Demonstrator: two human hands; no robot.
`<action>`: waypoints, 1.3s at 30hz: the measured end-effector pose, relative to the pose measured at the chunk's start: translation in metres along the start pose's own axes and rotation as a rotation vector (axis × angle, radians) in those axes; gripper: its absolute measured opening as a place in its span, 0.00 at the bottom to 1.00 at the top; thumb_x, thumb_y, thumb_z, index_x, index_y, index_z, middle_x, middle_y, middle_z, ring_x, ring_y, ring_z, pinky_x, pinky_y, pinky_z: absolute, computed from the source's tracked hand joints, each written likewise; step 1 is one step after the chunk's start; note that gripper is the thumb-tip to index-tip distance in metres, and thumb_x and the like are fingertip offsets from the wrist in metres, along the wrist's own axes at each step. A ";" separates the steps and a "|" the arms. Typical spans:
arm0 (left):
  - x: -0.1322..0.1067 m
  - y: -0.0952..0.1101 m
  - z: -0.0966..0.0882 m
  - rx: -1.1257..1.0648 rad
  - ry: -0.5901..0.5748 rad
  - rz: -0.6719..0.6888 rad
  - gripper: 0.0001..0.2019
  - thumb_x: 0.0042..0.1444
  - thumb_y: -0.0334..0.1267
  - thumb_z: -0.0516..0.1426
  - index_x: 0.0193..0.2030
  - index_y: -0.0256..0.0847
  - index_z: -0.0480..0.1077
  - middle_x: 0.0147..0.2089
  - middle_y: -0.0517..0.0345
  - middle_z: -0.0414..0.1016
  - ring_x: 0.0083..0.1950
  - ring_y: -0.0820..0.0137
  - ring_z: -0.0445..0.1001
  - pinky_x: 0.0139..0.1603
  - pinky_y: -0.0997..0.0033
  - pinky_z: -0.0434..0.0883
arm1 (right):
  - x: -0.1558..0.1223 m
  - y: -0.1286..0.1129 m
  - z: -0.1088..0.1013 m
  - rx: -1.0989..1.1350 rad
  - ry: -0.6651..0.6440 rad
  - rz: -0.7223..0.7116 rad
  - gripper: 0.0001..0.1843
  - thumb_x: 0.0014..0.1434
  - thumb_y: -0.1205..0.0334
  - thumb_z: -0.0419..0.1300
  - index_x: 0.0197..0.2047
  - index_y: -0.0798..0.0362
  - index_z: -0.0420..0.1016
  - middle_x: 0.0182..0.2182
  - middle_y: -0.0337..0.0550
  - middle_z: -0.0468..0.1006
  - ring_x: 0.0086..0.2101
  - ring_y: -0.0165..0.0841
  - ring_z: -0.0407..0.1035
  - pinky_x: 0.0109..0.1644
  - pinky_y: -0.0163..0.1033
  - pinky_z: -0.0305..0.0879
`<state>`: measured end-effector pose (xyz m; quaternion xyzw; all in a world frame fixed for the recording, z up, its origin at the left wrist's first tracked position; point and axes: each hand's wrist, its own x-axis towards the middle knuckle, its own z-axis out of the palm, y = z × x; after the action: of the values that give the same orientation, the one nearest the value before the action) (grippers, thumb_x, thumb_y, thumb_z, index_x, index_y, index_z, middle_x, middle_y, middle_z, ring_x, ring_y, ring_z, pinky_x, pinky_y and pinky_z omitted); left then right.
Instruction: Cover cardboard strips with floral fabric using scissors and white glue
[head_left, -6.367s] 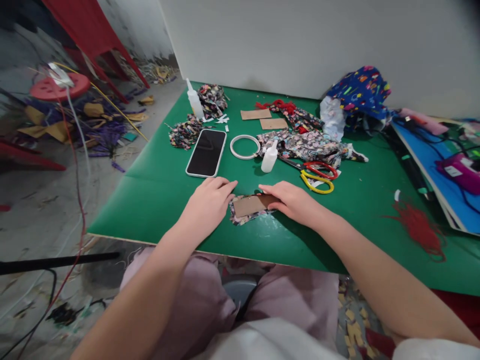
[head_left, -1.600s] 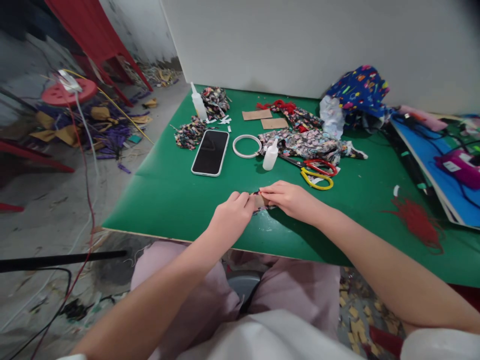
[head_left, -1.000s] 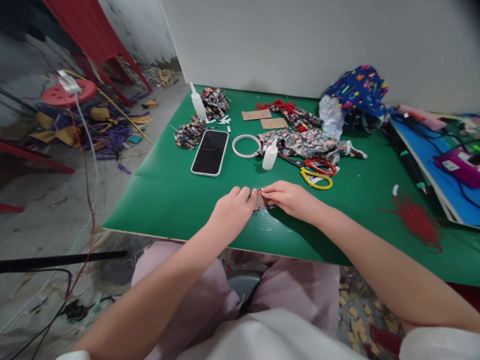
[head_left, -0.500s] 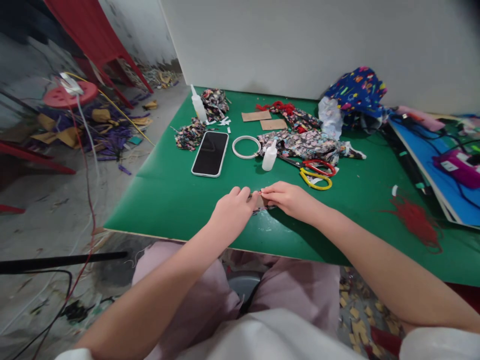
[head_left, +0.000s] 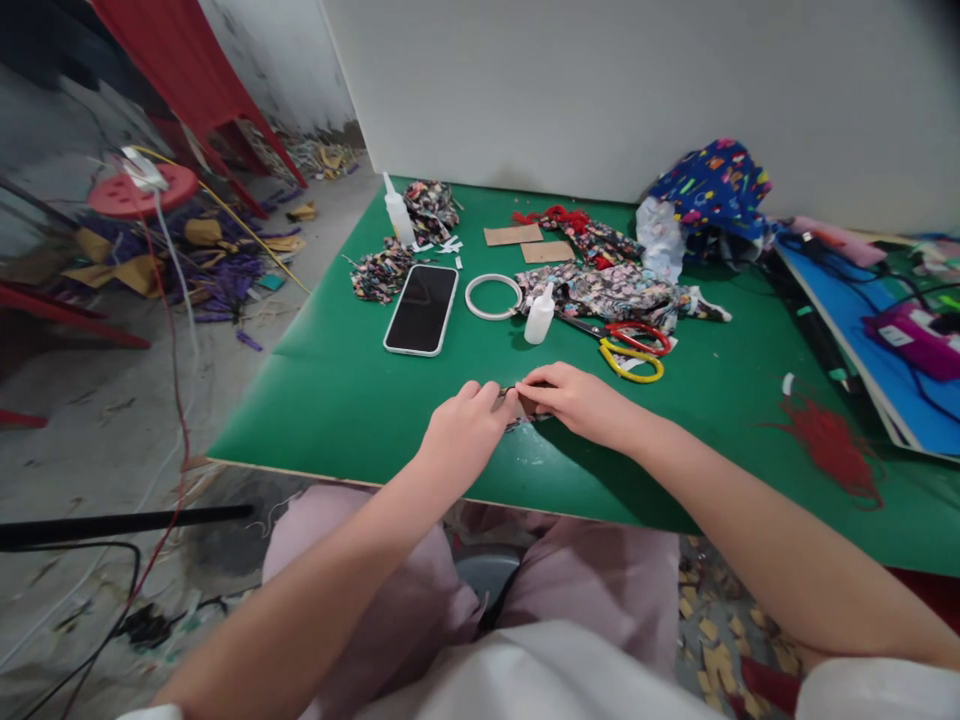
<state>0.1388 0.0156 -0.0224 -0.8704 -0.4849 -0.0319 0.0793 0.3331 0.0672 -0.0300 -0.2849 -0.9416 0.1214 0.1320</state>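
Note:
Near the front edge of the green table (head_left: 337, 415), a small brown cardboard piece (head_left: 527, 406) with dark patterned fabric along its edges lies between my hands. My left hand (head_left: 469, 420) pinches its left side, fingers closed. From the right, my right hand (head_left: 574, 400) presses fingertips on its top edge, thumb and fingers together. My fingers hide much of the piece. Just beyond stand a small white squeeze bottle (head_left: 538, 318) and scissors (head_left: 634, 352) with one red and one yellow handle. A white ring-shaped roll (head_left: 493, 297) lies left of the bottle.
A phone (head_left: 421, 310) lies at left, with a taller glue bottle (head_left: 399, 215) and floral fabric bundles (head_left: 381, 272) behind it. Two cardboard rectangles (head_left: 547, 252) and floral cloth (head_left: 600, 288) lie farther back. Red threads (head_left: 832, 440) and a blue board (head_left: 892, 350) are at right.
My right fingertips have shifted slightly left along the top edge of the cardboard piece. My left hand stays nearly in place, and the things on the table have not moved.

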 end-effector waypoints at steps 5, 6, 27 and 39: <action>-0.005 0.001 0.006 -0.038 0.047 -0.021 0.17 0.61 0.38 0.45 0.56 0.37 0.57 0.39 0.52 0.68 0.39 0.67 0.63 0.36 0.69 0.64 | 0.001 -0.001 0.000 -0.004 0.004 -0.003 0.16 0.58 0.70 0.48 0.48 0.54 0.69 0.42 0.51 0.71 0.42 0.35 0.64 0.43 0.42 0.65; -0.005 0.001 0.006 -0.040 0.059 -0.025 0.19 0.61 0.39 0.45 0.57 0.35 0.56 0.39 0.51 0.68 0.39 0.67 0.63 0.37 0.69 0.64 | 0.001 -0.001 0.000 -0.001 0.002 -0.004 0.16 0.57 0.70 0.49 0.48 0.54 0.69 0.42 0.51 0.71 0.42 0.35 0.63 0.44 0.42 0.65; -0.014 0.008 0.009 -0.164 0.175 -0.070 0.13 0.59 0.34 0.48 0.47 0.32 0.66 0.47 0.46 0.70 0.47 0.64 0.66 0.47 0.65 0.66 | 0.001 0.000 0.000 -0.041 -0.011 -0.005 0.15 0.58 0.69 0.48 0.47 0.55 0.70 0.43 0.50 0.71 0.42 0.36 0.63 0.43 0.41 0.65; -0.026 0.009 0.003 -0.168 0.187 -0.150 0.08 0.59 0.36 0.49 0.40 0.38 0.68 0.40 0.53 0.74 0.39 0.65 0.71 0.39 0.65 0.64 | 0.001 0.001 0.002 -0.028 -0.009 -0.011 0.16 0.58 0.69 0.48 0.48 0.55 0.69 0.43 0.50 0.71 0.42 0.36 0.63 0.44 0.41 0.65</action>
<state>0.1327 -0.0099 -0.0300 -0.8284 -0.5348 -0.1592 0.0484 0.3320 0.0681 -0.0322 -0.2811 -0.9454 0.1087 0.1245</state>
